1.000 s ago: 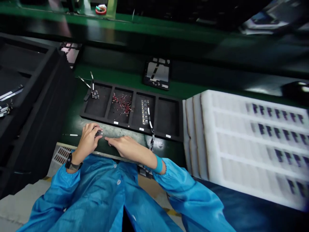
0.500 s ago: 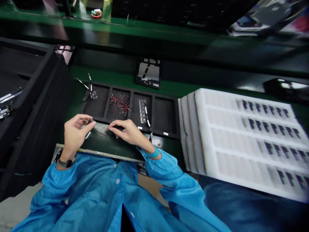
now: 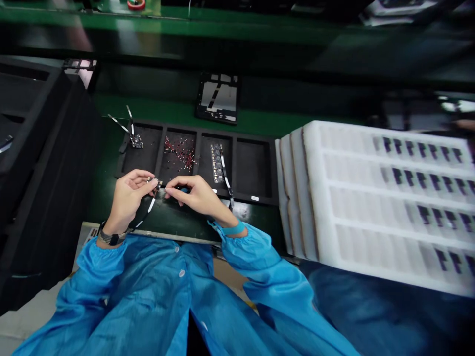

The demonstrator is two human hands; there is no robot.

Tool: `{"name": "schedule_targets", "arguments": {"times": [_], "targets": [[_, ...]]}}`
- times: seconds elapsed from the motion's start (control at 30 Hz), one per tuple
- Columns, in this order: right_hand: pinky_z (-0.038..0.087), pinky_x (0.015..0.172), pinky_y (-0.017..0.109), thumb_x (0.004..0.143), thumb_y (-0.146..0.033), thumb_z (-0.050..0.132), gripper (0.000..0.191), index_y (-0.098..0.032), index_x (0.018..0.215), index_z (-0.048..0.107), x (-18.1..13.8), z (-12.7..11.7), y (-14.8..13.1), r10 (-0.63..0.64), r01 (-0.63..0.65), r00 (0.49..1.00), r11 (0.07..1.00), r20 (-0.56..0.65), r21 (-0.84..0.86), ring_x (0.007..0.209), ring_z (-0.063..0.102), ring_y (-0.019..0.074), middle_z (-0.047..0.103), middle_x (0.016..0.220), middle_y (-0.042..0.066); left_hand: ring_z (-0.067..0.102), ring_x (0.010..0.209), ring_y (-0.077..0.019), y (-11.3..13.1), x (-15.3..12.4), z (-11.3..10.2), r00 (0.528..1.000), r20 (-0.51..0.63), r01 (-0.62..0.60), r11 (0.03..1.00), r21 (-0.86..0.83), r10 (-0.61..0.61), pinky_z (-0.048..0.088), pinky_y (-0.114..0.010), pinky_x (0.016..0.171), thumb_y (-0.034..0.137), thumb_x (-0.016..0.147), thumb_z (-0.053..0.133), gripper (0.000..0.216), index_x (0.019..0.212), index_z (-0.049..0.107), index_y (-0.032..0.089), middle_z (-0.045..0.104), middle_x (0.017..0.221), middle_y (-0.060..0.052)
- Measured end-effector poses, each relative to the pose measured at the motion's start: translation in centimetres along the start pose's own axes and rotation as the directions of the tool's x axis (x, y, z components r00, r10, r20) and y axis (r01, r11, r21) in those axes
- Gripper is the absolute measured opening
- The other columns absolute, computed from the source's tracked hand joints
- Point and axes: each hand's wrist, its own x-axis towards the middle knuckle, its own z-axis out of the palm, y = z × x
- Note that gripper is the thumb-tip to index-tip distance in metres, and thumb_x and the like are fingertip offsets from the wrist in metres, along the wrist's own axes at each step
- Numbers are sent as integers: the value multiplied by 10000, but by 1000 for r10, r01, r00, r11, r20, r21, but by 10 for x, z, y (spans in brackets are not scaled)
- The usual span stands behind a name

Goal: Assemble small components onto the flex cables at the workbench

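My left hand [image 3: 129, 196] pinches a small circuit board [image 3: 157, 183] between thumb and fingers. A thin black and white flex cable [image 3: 151, 205] hangs down from the board towards the bench edge. Close on its right, my right hand [image 3: 193, 195] has thumb and forefinger pressed together at the board's edge; what they hold is too small to make out. Both hands are just in front of a black foam tray [image 3: 198, 148]. Its compartments hold boards with flex cables [image 3: 136, 142], tiny red and black parts [image 3: 180, 153] and a panel of small boards [image 3: 217, 164].
Stacked white foam trays [image 3: 319, 198] with rows of black parts stand at the right. Tall black foam trays [image 3: 74, 163] rise at the left. Behind the compartment tray lies a flat device housing [image 3: 218, 98]. A green shelf [image 3: 241, 32] runs across the back.
My left hand has moved right with the circuit board, bringing it up to my right fingertips. The flex cable now shows below the board. The camera view has shifted slightly.
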Motion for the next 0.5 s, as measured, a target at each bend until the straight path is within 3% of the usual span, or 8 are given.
{"name": "schedule_targets", "arguments": {"times": [0.13, 0.33, 0.5], "targets": [[482, 582, 253, 977, -471, 714, 321, -157, 920, 750, 0, -2, -1, 22, -23, 1000, 999, 20, 40, 548, 578, 102, 789, 858, 47, 667, 620, -132, -3, 0, 6, 1000, 21, 13, 1000, -2, -13, 548, -253, 624, 313, 616, 979, 370, 853, 744, 152, 744, 765, -26], [554, 807, 315, 1002, -482, 685, 333, -168, 924, 760, 1, -4, -1, -15, 14, 1000, 999, -24, -34, 826, 703, 192, 792, 864, 59, 681, 649, -147, -5, 0, 2, 1000, 8, 1, 1000, 24, -1, 550, -271, 647, 355, 659, 959, 375, 884, 734, 157, 736, 780, -34], [552, 827, 324, 963, -483, 729, 328, -165, 891, 765, 2, -4, 5, -8, 8, 999, 1000, -48, 13, 845, 704, 197, 791, 885, 63, 681, 651, -146, -6, -3, 4, 1000, 10, 3, 1000, 17, -3, 549, -268, 650, 337, 666, 949, 359, 887, 730, 157, 736, 773, -32]]}}
